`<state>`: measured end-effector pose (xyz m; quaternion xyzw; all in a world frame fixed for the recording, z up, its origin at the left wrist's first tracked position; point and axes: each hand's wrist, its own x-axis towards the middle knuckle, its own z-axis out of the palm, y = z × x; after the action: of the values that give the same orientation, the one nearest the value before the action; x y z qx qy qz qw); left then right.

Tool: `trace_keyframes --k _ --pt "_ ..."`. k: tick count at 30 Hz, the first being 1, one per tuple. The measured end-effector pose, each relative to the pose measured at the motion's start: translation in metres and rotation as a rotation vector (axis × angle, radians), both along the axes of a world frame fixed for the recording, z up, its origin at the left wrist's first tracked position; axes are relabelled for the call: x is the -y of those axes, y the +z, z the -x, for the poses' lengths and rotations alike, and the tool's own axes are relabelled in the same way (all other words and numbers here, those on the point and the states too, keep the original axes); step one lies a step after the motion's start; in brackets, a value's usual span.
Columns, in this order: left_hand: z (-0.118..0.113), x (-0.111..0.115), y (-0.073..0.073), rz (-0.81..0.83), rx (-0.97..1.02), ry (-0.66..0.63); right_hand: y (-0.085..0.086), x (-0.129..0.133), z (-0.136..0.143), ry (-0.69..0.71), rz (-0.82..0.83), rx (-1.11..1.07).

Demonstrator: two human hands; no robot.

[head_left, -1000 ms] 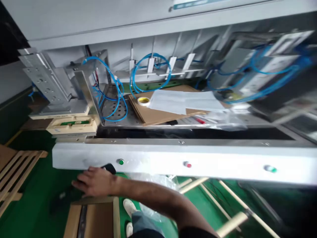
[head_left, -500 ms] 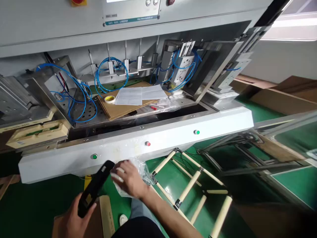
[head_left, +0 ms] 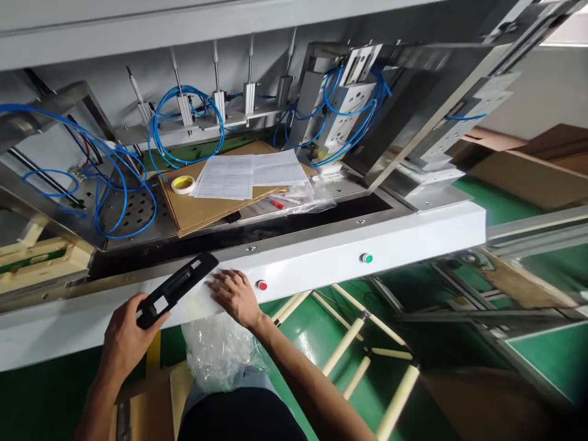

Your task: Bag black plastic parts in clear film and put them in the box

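Note:
A long black plastic part (head_left: 177,286) with rectangular openings is held at its lower end by my left hand (head_left: 126,337), slanting up to the right. My right hand (head_left: 235,297) has its fingers spread over the white front rail (head_left: 312,264), just right of the part's upper end, and grips nothing visible. A crumpled clear plastic bag (head_left: 220,352) hangs below the rail, under my right hand. The red button (head_left: 261,285) sits on the rail to the right of my fingers.
Cardboard sheets (head_left: 184,211) bear papers (head_left: 225,177) and a tape roll (head_left: 183,184) inside the machine. Blue hoses (head_left: 124,208) loop at the left. A green button (head_left: 366,258) is on the rail. Below stands a cream tube frame (head_left: 344,346); an open carton (head_left: 151,410) is by my legs.
Both hands and the black part have moved up to the rail. The part is tilted flatter, and my right hand's fingers have spread. The plastic bag now hangs below. The view has shifted closer.

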<state>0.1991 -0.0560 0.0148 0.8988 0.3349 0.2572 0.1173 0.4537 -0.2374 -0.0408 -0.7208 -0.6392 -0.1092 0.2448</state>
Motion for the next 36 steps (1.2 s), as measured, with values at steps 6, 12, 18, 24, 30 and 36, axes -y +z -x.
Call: trace_keyframes --k 6,12,18,24,30,36 --pt "-0.053 -0.033 0.008 -0.089 0.003 -0.292 -0.004 -0.002 -0.002 0.043 -0.065 0.014" --pt "-0.084 -0.054 -0.003 -0.068 -0.002 -0.513 -0.013 0.000 0.010 -0.062 -0.074 0.016" --pt "-0.097 -0.061 -0.008 0.002 0.028 -0.584 -0.020 0.004 0.025 -0.224 -0.179 0.015" --pt "-0.102 -0.063 -0.013 0.039 -0.003 -0.647 -0.016 0.005 0.022 -0.196 -0.167 -0.048" --pt "-0.103 -0.060 -0.020 0.036 -0.018 -0.640 -0.012 0.006 0.022 -0.194 -0.166 -0.094" --pt "-0.105 -0.055 -0.020 0.058 -0.008 -0.598 -0.001 0.006 0.020 -0.190 -0.137 -0.115"
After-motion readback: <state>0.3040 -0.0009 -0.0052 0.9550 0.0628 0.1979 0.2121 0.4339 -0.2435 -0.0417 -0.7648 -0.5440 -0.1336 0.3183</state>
